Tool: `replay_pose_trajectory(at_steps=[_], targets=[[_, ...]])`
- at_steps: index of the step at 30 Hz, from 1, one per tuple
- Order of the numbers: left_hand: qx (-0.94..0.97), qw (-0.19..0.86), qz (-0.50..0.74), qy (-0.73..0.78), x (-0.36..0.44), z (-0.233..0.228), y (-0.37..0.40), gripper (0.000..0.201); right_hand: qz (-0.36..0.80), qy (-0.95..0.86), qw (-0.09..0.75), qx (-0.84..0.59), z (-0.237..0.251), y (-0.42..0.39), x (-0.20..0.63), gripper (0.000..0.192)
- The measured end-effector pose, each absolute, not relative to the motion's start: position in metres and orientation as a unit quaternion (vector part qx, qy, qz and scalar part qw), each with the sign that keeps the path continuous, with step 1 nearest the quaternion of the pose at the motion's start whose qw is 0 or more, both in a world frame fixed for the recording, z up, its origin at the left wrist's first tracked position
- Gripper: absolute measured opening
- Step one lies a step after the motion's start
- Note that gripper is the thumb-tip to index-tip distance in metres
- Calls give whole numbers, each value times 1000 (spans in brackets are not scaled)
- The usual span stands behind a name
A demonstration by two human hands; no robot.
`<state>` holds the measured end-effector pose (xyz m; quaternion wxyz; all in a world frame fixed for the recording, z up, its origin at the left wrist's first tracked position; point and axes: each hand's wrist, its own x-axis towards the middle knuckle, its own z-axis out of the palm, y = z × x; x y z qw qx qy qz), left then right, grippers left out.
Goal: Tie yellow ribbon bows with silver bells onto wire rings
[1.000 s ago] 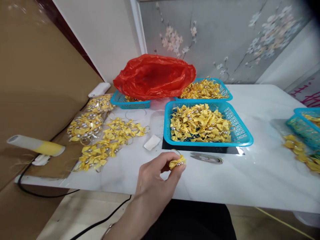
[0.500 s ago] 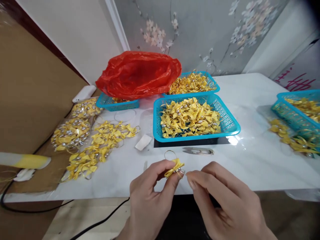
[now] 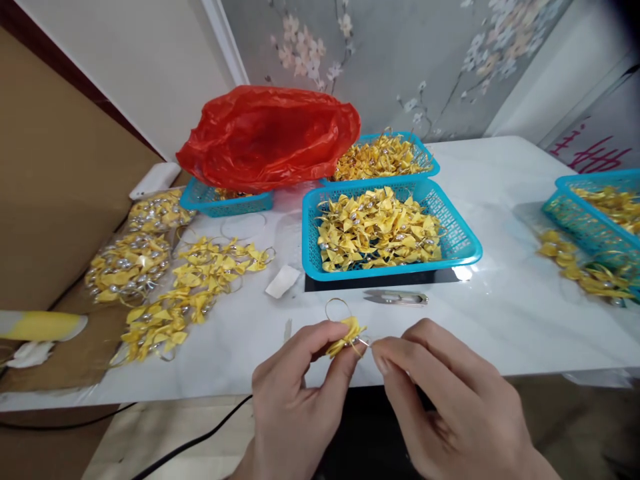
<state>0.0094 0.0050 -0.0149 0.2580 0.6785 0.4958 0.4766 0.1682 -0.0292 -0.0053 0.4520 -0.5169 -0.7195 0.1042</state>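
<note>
My left hand [image 3: 305, 380] pinches a yellow ribbon bow [image 3: 352, 328] between thumb and forefinger. Small silvery beads show at the bow's underside, and a thin gold cord loop stands up above it. On the other side, my right hand [image 3: 440, 393] is closed, thumb and forefinger pressed together on a thin, shiny strand [image 3: 365, 342] that runs to the bow. Whether that strand is wire or cord I cannot tell. Just beyond the hands, thread snips [image 3: 396, 297] lie on the white table [image 3: 500, 320].
A blue basket [image 3: 393, 268] full of yellow bows stands ahead, with another blue basket [image 3: 430, 170] behind it. A red plastic bag [image 3: 270, 140] rests beside them. Loose bows [image 3: 200, 280] and bagged bows [image 3: 127, 263] lie left. At right is another basket [image 3: 575, 207].
My view has shifted slightly, so the table items sit a little higher and further left. The strand between bow and right fingertips shows more plainly; both hands keep their grip.
</note>
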Motion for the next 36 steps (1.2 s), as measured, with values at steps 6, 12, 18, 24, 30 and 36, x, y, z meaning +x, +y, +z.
replay_pose_trajectory(at_steps=[6, 12, 18, 24, 30, 36], targets=[[683, 261, 471, 493, 10, -14, 6, 26, 100, -736, 434, -510, -7, -27, 174, 20], [677, 267, 471, 499, 11, -12, 8, 25, 96, -732, 431, -519, -8, -28, 177, 20], [666, 296, 466, 501, 14, -8, 9, 26, 84, -727, 439, -522, -8, -27, 176, 20], [664, 302, 471, 496, 13, -10, 9, 25, 83, -743, 422, -512, -8, -27, 178, 24], [663, 309, 475, 489, 15, -10, 7, 29, 94, -728, 441, -516, -7, -24, 177, 23], [671, 312, 480, 471, 14, -7, 7, 29, 99, -720, 453, -517, -8, -25, 175, 20]])
